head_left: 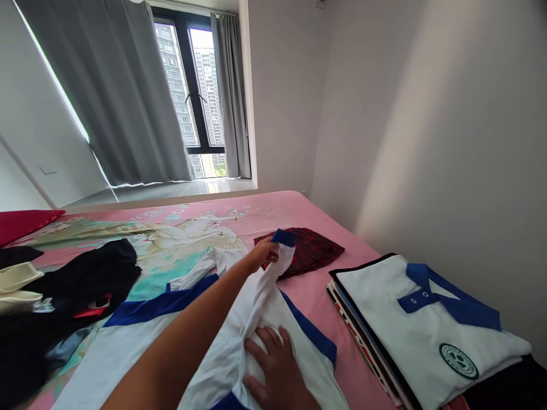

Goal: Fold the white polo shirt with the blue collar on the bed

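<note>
A white shirt with blue trim (235, 330) lies spread on the bed in front of me. My left hand (265, 253) reaches forward and pinches one of its sleeves near the blue cuff (284, 237), which is lifted off the bed. The raised sleeve is pulled into a twisted fold that runs back towards me. My right hand (273, 364) rests flat on the body of the shirt, fingers spread. Just beyond the left hand lies a dark red plaid garment (316, 250). The shirt's near end runs out of view.
At right stands a stack of folded clothes, topped by a white polo shirt with a blue collar (397, 319). Dark clothes (85, 279) and cream-coloured pieces (19, 285) pile up at left. The pink patterned bed (273, 208) meets the wall and a curtained window (192, 85).
</note>
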Motion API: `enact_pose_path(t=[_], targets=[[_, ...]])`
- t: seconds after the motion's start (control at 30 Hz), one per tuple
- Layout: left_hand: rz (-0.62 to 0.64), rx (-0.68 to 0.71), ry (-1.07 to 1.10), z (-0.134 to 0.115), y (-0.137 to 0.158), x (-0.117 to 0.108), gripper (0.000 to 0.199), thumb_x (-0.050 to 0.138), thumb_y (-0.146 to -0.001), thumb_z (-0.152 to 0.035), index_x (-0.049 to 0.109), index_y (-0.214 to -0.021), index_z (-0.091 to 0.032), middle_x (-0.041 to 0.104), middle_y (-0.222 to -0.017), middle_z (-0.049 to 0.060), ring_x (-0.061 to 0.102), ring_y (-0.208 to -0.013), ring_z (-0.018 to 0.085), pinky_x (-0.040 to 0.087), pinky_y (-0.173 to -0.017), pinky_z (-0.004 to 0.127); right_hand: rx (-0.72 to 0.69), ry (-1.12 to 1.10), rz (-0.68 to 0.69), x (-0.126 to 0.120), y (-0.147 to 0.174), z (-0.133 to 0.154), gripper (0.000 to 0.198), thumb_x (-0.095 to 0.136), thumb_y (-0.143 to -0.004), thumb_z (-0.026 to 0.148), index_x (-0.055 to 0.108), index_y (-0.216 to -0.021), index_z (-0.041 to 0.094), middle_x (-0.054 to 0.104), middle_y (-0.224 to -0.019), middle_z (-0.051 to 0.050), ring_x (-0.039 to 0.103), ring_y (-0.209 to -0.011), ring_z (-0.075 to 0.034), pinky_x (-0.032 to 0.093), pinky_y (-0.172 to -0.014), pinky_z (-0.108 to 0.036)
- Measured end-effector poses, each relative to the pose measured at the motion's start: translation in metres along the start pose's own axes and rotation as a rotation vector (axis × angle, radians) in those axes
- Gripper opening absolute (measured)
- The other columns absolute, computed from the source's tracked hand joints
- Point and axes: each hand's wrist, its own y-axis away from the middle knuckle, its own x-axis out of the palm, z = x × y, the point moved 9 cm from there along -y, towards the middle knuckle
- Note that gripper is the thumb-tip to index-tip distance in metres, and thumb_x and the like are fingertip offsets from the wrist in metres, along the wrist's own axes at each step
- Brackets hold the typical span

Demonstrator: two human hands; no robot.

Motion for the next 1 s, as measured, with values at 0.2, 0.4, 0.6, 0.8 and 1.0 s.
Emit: enact_pose_path(t=[0.2,0.4,0.6,0.8,1.0], targets=[[-0.011,0.228,0.883,-0.038,0.093,-0.081,0.049,0.041,-0.076,-0.050,0.056,-0.111,-0.020,0.061,-0.111,0.007,0.058,-0.079,0.018,0.046,-0.075,0.037,-0.022,0.147,-0.046,0.000,0.001,0.006,0.070,0.043,-0.084,0.061,0.029,-0.143,0.027,0.037,-0.145,-0.006,0.026,-0.135,-0.027,0.005,-0.114,-0.052],[-0.304,-0.190,1.084,0.128,0.223,-0.122,0.044,0.040,-0.086,-0.050,0.054,-0.118,-0.023,0.058,-0.122,0.007,0.056,-0.105,0.021,0.043,-0.090,0.038,-0.099,0.305,-0.094,0.007,0.004,0.008,0.067,0.046,-0.084,0.058,0.031,-0.143,0.029,0.037,-0.145,-0.006,0.024,-0.136,-0.033,0.001,-0.111,-0.059],[-0.528,-0.524,0.488,0.202,0.358,-0.146,0.051,0.051,-0.080,-0.057,0.056,-0.112,-0.017,0.061,-0.111,0.010,0.058,-0.096,0.022,0.046,-0.075,0.031,-0.119,0.403,-0.113,0.018,0.010,0.003,0.062,0.048,-0.084,0.054,0.043,-0.138,0.024,0.044,-0.140,-0.009,0.031,-0.132,-0.035,0.003,-0.110,-0.060],[-0.504,-0.655,-0.497,0.172,0.432,-0.135,0.065,0.057,-0.066,-0.069,0.059,-0.105,-0.017,0.062,-0.096,0.008,0.057,-0.090,0.025,0.039,-0.077,0.033,-0.146,0.476,-0.167,0.022,0.014,-0.001,0.057,0.052,-0.081,0.049,0.054,-0.128,0.017,0.054,-0.129,-0.012,0.037,-0.127,-0.036,0.013,-0.109,-0.058],[-0.440,-0.795,-0.702,0.171,0.433,-0.130,0.041,0.045,-0.080,-0.057,0.060,-0.080,-0.018,0.065,-0.095,0.010,0.058,-0.093,0.027,0.037,-0.074,0.033,-0.181,0.526,-0.214,0.020,0.016,0.004,0.054,0.050,-0.082,0.048,0.056,-0.127,0.017,0.056,-0.127,-0.013,0.038,-0.126,-0.036,0.018,-0.107,-0.058]])
